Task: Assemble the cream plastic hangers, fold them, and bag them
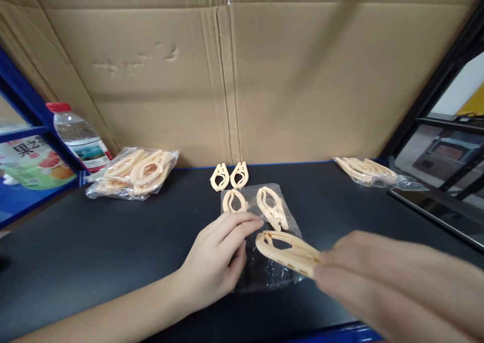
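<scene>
My right hand (393,277) pinches one end of a beige folded travel hanger (287,255), tilted above the table. My left hand (217,252) is closed at the left side of a clear plastic bag (264,277), its fingers curled over the film and the thumb underneath. Inside or on the bag, one folded hanger (273,207) lies to the right. Another folded hanger (234,200) sits left of it, partly covered by my left fingers. Beyond the bag, two more hangers (219,177) (239,175) lie side by side near the cardboard.
A filled bag of hangers (138,174) lies at the back left, beside a red-capped water bottle (81,136). Another filled bag (365,170) is at the back right, near a flat dark panel (434,217). Cardboard (321,81) walls off the back of the black table (113,252).
</scene>
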`<action>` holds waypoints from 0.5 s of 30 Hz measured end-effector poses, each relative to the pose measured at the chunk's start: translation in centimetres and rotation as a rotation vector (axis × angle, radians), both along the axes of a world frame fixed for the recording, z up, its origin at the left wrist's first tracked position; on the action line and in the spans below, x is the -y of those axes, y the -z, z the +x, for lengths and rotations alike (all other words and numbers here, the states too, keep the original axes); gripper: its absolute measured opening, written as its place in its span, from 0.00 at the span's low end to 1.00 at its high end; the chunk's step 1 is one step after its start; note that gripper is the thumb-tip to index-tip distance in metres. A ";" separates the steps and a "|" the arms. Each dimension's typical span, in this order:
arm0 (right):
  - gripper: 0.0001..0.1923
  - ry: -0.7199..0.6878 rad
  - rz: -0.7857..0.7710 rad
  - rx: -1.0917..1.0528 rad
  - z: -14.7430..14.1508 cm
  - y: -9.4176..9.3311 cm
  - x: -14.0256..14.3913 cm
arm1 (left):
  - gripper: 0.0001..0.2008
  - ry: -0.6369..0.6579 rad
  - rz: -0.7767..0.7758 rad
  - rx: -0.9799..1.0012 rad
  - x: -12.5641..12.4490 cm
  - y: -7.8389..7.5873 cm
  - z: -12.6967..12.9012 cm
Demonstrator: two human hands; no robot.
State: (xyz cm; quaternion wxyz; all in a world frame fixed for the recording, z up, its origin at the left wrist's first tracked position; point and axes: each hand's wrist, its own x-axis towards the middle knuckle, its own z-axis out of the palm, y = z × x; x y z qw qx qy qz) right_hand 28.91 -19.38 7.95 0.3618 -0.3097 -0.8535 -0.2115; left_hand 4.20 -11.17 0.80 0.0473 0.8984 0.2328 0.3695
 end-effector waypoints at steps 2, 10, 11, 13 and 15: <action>0.15 -0.012 0.163 0.144 -1.2 1.3 -0.2 | 0.24 -0.001 0.023 -0.002 0.0 0.0 0.1; 0.16 0.027 0.160 0.357 -2.9 3.7 -2.7 | 0.24 -0.005 0.062 -0.042 0.2 -0.2 0.3; 0.15 0.042 0.159 0.359 -2.9 4.0 -3.1 | 0.24 -0.004 0.071 -0.042 0.2 -0.2 0.3; 0.14 0.076 0.146 0.363 -3.0 4.5 -3.6 | 0.24 -0.001 0.083 -0.048 0.2 -0.1 0.2; 0.14 0.108 0.123 0.371 -3.1 4.9 -4.1 | 0.25 0.006 0.095 -0.060 0.2 0.0 0.1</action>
